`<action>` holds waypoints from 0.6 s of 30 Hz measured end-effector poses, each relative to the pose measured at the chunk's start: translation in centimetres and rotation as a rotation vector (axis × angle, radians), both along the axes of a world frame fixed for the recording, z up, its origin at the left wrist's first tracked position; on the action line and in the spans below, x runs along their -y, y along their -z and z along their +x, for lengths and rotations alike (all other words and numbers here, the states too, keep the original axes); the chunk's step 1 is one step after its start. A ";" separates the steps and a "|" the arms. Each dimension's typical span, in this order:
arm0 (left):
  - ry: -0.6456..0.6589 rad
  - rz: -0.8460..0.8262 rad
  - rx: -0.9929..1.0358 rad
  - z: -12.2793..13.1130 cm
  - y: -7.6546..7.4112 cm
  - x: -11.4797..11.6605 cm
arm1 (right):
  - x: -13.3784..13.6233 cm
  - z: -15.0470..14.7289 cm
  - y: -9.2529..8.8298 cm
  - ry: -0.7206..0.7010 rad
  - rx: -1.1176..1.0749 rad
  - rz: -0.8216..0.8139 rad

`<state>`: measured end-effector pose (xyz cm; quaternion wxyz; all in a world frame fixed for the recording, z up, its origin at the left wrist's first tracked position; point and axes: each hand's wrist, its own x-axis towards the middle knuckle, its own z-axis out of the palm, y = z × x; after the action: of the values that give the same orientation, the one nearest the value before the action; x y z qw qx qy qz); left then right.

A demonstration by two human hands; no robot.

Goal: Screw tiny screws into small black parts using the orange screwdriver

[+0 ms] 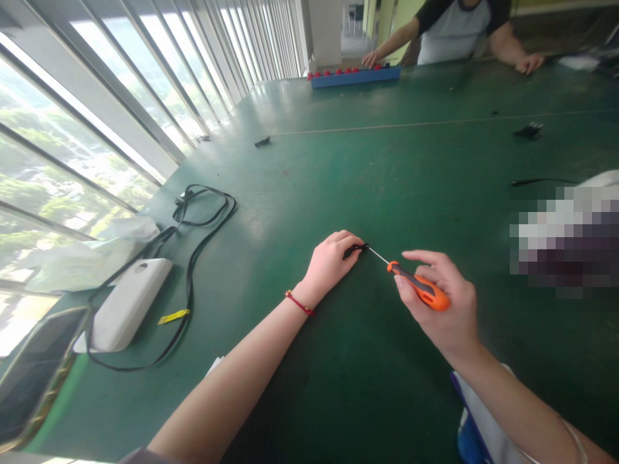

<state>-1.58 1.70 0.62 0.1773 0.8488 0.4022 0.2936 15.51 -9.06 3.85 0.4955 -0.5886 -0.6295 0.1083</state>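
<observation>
My left hand [333,261] is closed around a small black part [355,250] near the middle of the green table [300,193]. Most of that part is covered by my fingers, so its kind cannot be made out. In my right hand [445,303] is a screwdriver [420,287] with an orange and dark grey handle. Its thin metal shaft slants up and left, and the tip meets the right end of the black part. My right index finger is stretched out above the handle while the thumb presses on it from below.
Left, a white power adapter [130,303] lies with a looped black cable [193,258] and a phone [39,374]. Small black pieces [529,131] lie farther back. Across the table, a person [459,32] reaches to a blue rack [355,77] with red knobs.
</observation>
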 end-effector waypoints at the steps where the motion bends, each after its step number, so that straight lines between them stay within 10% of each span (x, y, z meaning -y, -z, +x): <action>1: 0.000 -0.001 0.000 0.0 0.0 0.0 | 0.0 0.0 0.0 0.013 0.017 -0.002; 18: 0.003 -0.006 0.009 0.0 0.0 0.0 | 0.0 -0.1 0.0 0.007 -0.017 0.034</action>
<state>-1.62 1.68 0.65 0.1821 0.8477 0.4009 0.2959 15.45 -9.02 3.87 0.5112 -0.5814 -0.6249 0.1008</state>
